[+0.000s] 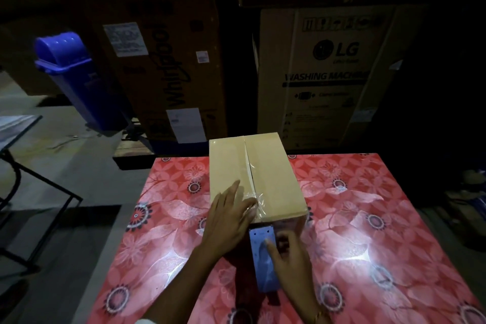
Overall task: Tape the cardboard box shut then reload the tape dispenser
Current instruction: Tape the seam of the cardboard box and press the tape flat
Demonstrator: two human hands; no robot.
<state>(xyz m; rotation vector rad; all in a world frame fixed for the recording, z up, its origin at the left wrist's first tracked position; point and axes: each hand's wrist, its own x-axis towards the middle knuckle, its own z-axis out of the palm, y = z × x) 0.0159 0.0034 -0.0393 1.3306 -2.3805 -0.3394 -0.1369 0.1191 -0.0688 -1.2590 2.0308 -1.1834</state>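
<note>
Taping step: left hand (231, 214) lies open, flat on the cardboard box (256, 176) seam tape; right hand (289, 258) grips the tape dispenser (263, 258) at the near face. Next, cut the tape.

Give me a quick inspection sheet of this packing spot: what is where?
Surface: table with a red floral cover, glare spots on it.
Job's things: box flaps closed, clear tape along the seam; blue dispenser at the box's near end.
Clutter: nothing seen on the table.
Hands: left hand flat, pressing the tape at the near edge; right hand on the dispenser.
Cables: nothing seen.
Surroundings: dim room; blue bin, large cartons behind, a metal frame to the left.
</note>
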